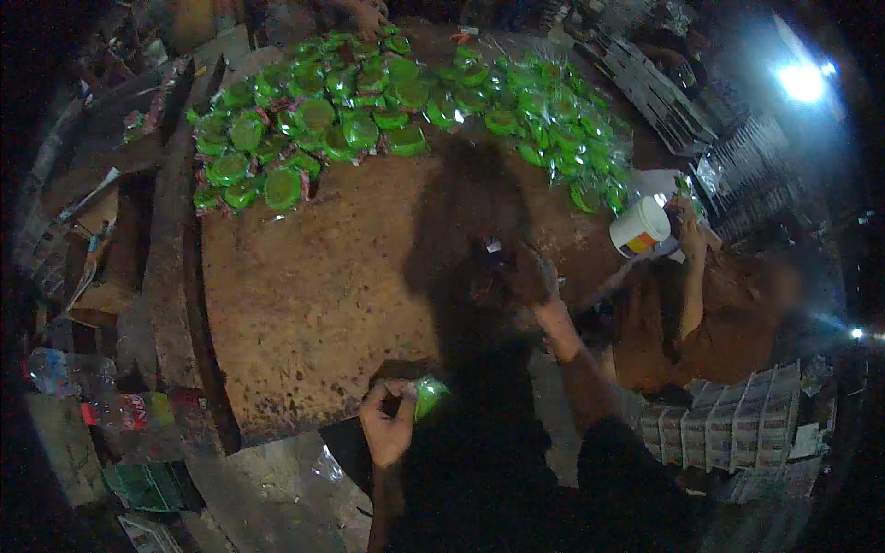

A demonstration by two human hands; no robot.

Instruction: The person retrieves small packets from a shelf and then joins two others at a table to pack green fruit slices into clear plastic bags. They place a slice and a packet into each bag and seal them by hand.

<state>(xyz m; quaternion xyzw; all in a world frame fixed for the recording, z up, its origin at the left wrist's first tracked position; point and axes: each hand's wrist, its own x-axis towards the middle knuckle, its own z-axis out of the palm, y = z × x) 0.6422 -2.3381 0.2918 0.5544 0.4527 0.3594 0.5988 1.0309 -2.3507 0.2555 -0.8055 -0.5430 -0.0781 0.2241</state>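
Near the front edge of the wooden table, my left hand (385, 424) is closed around a green item in clear plastic wrap (430, 396). The green end sticks out to the right of my fingers. My right hand (527, 276) reaches over the table's middle, inside a dark shadow, so its fingers barely show. By its fingertips is a small pale glint (493, 246), too dim to name. Many similar round green wrapped items (313, 115) lie heaped across the far side of the table.
At the right, another person's hand (690, 229) is beside a white tub (641, 226). A further hand (369, 20) reaches in at the far edge. Plastic bottles (115, 410) lie left of the table (295, 295). Stacked slatted panels (728, 415) stand at the right.
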